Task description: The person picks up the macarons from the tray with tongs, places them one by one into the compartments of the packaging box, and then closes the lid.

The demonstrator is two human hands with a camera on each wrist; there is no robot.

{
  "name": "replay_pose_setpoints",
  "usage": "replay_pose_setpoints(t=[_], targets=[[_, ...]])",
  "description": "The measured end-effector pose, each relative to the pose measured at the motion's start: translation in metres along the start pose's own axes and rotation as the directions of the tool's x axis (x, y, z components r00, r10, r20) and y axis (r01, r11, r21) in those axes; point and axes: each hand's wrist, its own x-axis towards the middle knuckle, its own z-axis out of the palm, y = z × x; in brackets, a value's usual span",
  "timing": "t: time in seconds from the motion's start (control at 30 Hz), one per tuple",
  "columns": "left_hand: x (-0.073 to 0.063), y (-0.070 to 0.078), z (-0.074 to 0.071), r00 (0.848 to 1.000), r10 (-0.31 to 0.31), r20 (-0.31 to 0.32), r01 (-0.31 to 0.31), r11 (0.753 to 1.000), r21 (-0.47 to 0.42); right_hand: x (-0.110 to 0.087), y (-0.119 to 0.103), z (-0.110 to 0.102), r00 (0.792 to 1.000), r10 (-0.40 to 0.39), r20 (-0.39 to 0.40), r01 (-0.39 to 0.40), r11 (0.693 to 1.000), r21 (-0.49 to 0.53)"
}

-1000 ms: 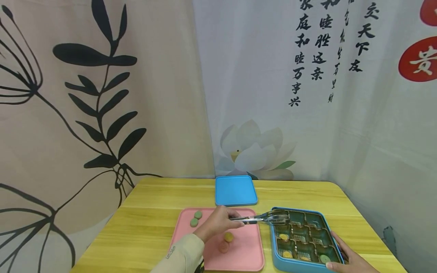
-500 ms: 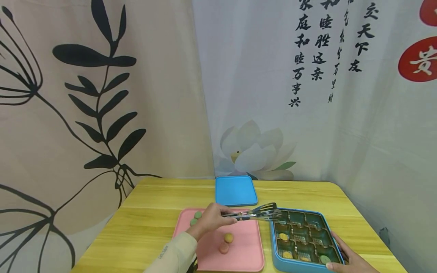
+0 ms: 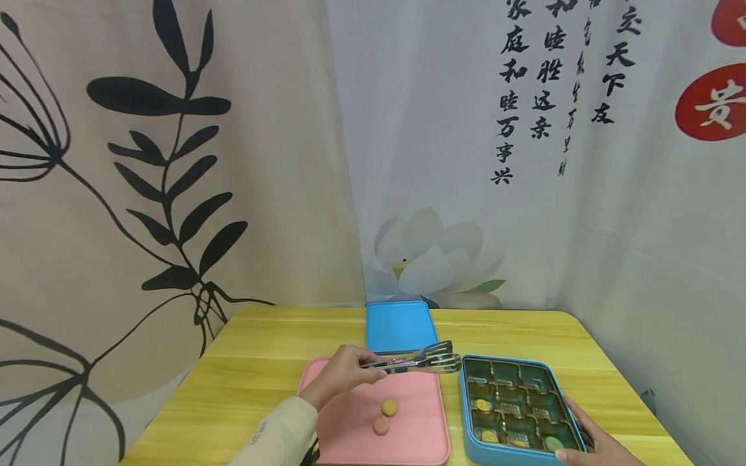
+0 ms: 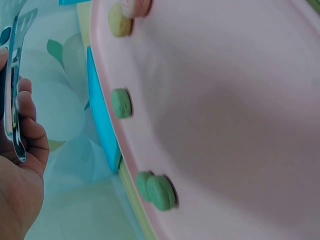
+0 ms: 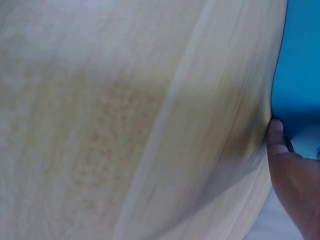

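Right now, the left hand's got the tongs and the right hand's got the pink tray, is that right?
Not quite: the right hand isn't holding the pink tray. The head view shows it gripping the blue box. The left hand does hold the tongs.

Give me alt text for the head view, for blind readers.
The left hand holds metal tongs near a pink tray where a yellow macaron and a pink macaron show. The right hand grips a blue compartmented box with more macarons inside.

Wood-grain tbl (image 3: 233,382) fronts pale curtain (image 3: 285,213) w/ blk plants (image 3: 206,217), lotus (image 3: 434,268) & Chinese txt (image 3: 549,70).
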Motion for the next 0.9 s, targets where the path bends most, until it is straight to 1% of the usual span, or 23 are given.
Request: replay_pose_setpoints(t=[0.1,0.2,0.4,0.5,0.8,0.9], targets=[[-0.004,-0.004,-0.005,1.0,-0.005,0.0,0.005,1.0,0.0,0.0,0.0,0.001,1.0,-0.003,0.001,0.003,1.0,0.002],[-0.007,-0.01,-0.01,1.0,0.006,-0.001,-0.006,1.0,0.006,0.0,-0.001,0.001,1.0,-0.002,0.001,0.002,1.0,0.006],[-0.017,-0.018,-0.025,1.0,0.015,-0.006,-0.015,0.999,0.04,-0.003,-0.005,0.003,1.0,-0.012,0.005,0.012,1.0,-0.007],[-0.022,-0.023,-0.032,1.0,0.015,-0.008,-0.015,0.998,0.058,-0.002,-0.002,0.002,1.0,-0.017,0.007,0.017,1.0,-0.011],[-0.045,-0.036,-0.052,1.0,0.016,0.025,-0.018,0.999,0.051,0.0,0.0,0.001,1.0,-0.02,0.005,0.02,1.0,-0.022],[-0.052,-0.042,-0.059,0.999,0.014,0.037,-0.017,0.998,0.065,-0.001,-0.002,0.001,1.0,-0.017,-0.001,0.017,0.999,-0.031]])
